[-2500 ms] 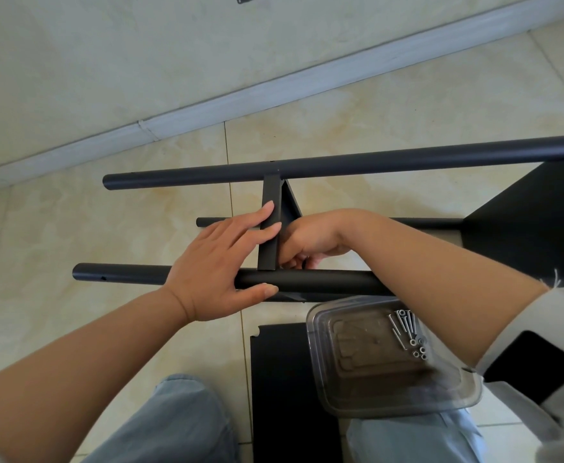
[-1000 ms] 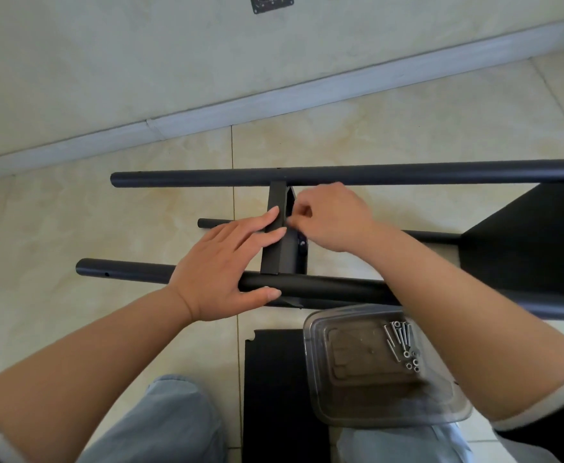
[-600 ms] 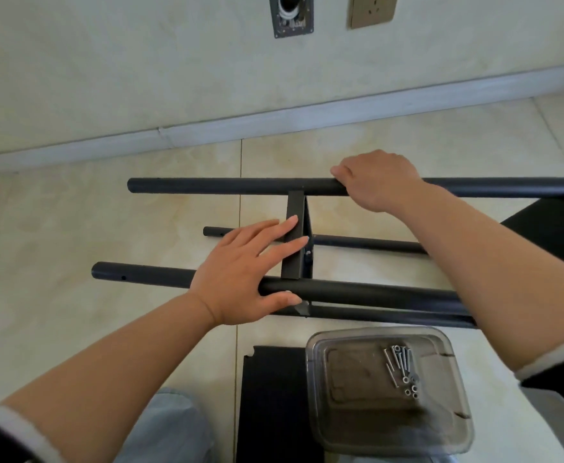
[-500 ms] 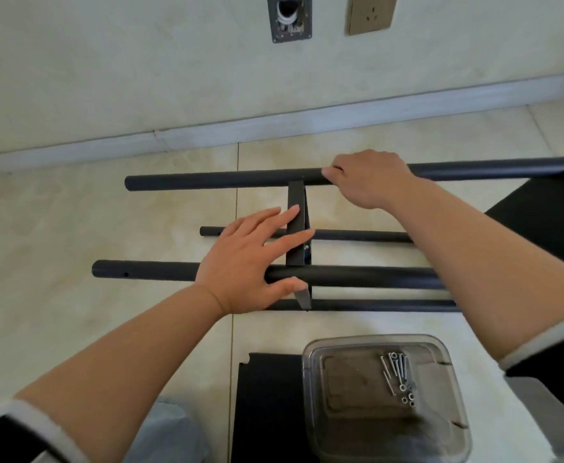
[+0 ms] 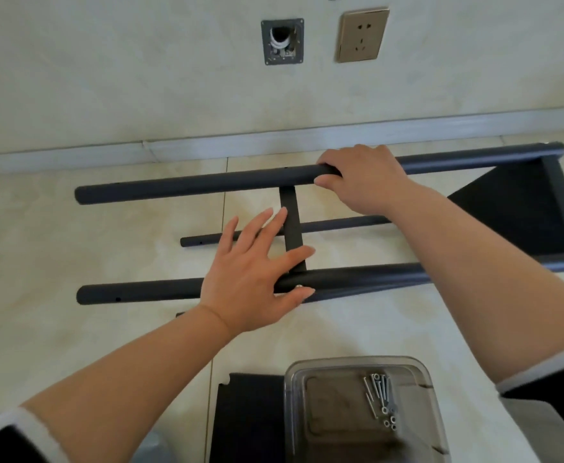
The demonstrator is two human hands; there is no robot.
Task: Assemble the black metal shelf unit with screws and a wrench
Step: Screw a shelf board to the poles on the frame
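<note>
Black metal shelf frame (image 5: 357, 279) lies on its side on the tiled floor (image 5: 73, 245), long tubes running left to right across us. Our right hand (image 5: 367, 178) curls around the far tube (image 5: 190, 183). Our left hand (image 5: 257, 272) lies flat, fingers straight, on the near tube (image 5: 140, 292) and short black crossbar (image 5: 292, 228); a silver screw head (image 5: 298, 287) shows just beside its thumb. Nearer us than both hands: clear plastic tray (image 5: 357, 412) holding loose silver screws (image 5: 379, 399), beside a flat black shelf panel (image 5: 247, 419). No wrench visible. We judge the right hand nearer the tray; nothing blocks that reach.
</note>
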